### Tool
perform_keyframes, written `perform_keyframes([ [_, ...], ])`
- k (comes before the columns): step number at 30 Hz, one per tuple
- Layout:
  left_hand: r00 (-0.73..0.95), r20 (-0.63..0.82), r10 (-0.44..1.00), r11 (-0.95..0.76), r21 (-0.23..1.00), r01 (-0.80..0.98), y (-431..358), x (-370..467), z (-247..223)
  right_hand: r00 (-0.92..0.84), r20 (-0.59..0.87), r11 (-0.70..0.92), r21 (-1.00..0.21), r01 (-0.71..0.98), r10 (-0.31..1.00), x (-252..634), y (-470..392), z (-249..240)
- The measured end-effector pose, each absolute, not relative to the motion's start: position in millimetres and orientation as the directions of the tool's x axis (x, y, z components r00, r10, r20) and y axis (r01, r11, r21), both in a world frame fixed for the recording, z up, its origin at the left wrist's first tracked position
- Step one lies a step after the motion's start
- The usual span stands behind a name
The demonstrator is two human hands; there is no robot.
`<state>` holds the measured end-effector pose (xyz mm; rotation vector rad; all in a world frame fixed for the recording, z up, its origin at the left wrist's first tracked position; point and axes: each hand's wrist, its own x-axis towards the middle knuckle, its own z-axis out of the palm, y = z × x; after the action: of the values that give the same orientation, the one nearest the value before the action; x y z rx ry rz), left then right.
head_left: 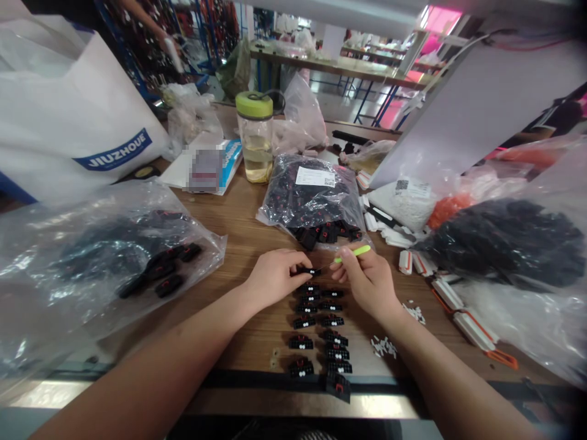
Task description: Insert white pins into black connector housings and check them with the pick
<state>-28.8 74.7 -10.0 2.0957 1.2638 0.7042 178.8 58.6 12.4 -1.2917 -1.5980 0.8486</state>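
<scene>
Between the thumb and fingers of my left hand [273, 276] is a small black plastic connector [308, 271] with two white dots on its near face. My right hand [370, 280] grips a thin tool with a yellow-green handle [353, 253], its fine tip pointing left at the connector. Below my hands, two columns of similar black connectors [304, 321] lie on the wooden table, most showing a pair of white dots. One connector [338, 386] at the near end of the right column sits turned differently. Small white plugs [383, 347] are scattered beside my right forearm.
An open clear bag of black connectors [312, 189] lies ahead, with a green-lidded bottle [255, 137] behind it. Another plastic bag [110, 263] covers the left side. On the right are a bag of white pieces [403, 198], white-and-orange strips [474, 330] and a large dark-filled bag [513, 244].
</scene>
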Motion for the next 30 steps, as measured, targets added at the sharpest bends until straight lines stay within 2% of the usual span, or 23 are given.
perform_keyframes([
  [8,0.42,0.113,0.901,-0.368,0.713,0.597,75.7,-28.9,-9.7,-0.197,0.285,0.346,-0.745,0.571,0.938,175.2,51.5,17.8],
  [13,0.407,0.111,0.907,-0.356,0.718,0.598,75.2,-28.4,-9.2,-0.002,0.22,0.201,-0.888,0.413,0.976,174.0,53.2,16.4],
  [15,0.407,0.113,0.907,-0.356,0.721,0.594,75.2,-28.6,-9.6,0.012,0.199,0.181,-0.912,0.367,0.98,172.4,54.2,15.9],
  [19,0.403,0.113,0.908,-0.353,0.725,0.591,75.5,-29.0,-10.0,-0.027,0.181,0.179,-0.919,0.35,0.983,169.3,53.5,14.5],
  [23,0.404,0.113,0.908,-0.351,0.732,0.584,75.5,-28.9,-9.5,0.007,0.176,0.164,-0.933,0.32,0.984,169.0,52.7,13.2],
  [30,0.408,0.111,0.906,-0.353,0.729,0.586,75.7,-28.9,-9.6,0.0,0.208,0.194,-0.911,0.364,0.978,169.1,54.0,14.7],
])
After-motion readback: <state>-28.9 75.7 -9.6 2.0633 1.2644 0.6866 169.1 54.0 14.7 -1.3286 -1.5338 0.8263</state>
